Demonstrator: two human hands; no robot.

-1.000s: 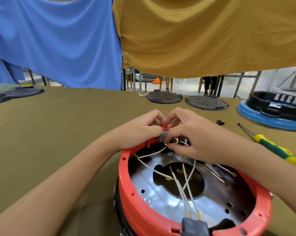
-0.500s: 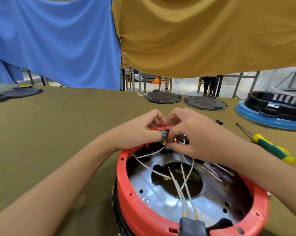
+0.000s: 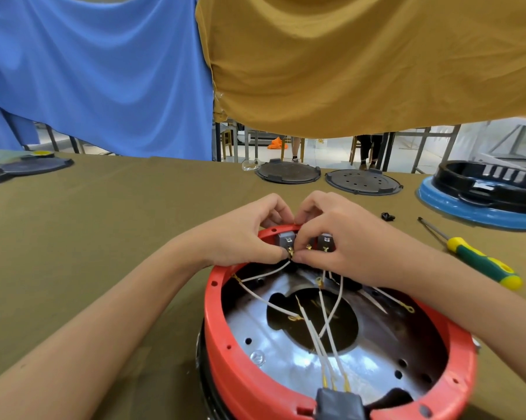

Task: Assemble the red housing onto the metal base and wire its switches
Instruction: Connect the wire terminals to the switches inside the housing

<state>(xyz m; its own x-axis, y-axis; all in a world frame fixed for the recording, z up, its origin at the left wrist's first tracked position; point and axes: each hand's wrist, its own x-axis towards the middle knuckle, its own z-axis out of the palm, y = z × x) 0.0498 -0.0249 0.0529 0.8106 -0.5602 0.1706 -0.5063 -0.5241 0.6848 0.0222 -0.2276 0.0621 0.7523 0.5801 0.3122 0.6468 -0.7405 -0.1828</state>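
Brass terminal [image 3: 291, 253] on a white wire [image 3: 266, 272], pinched between thumb tips of left hand [image 3: 243, 237] and right hand [image 3: 343, 241], right under the grey switch [image 3: 286, 239] at the far wall of the red housing [image 3: 225, 353]. Both hands curled tight, fingers hooked over the far rim, left gripping rim and terminal, right pinching the same terminal. Second grey switch [image 3: 326, 241] just beside the first, partly hidden behind the right hand's fingers. More white wires [image 3: 322, 328] loose across the shiny metal base [image 3: 286, 365], seated inside the housing, running to a grey connector block [image 3: 339, 404] at the near rim. Housing near the front edge of the olive-covered table [image 3: 89, 225], towards the right. Green and yellow screwdriver [image 3: 473, 256] near the right edge, a small black part [image 3: 388, 216] beyond it. Two dark round plates [image 3: 289, 171] along the far edge, a blue and black housing [image 3: 483, 192] at the far right corner. Blue cloth [image 3: 98, 71] and mustard cloth [image 3: 361, 62] hung behind.
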